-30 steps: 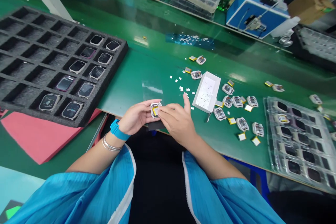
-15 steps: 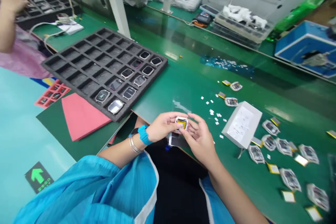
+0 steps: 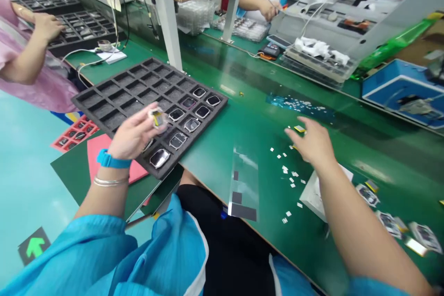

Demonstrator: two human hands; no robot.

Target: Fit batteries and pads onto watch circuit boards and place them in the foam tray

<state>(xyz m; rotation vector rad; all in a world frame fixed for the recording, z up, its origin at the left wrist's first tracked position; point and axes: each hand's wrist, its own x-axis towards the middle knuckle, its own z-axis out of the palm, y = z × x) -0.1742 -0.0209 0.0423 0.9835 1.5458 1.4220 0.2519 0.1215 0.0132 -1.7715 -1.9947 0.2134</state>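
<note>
We have separated our hands: the left hand (image 3: 131, 135) pinches the watch case (image 3: 158, 119) above the foam tray (image 3: 148, 72); the right hand (image 3: 316, 144), fingers parted, apparently empty, reaches around a pouch battery (image 3: 299, 129). Two-handed handling appears complete.

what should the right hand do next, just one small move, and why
Probably bring the right hand's fingers together on the yellow-edged battery: they are spread, and the battery shows between them, while the left hand holds an opened watch by the dark tray.
</note>
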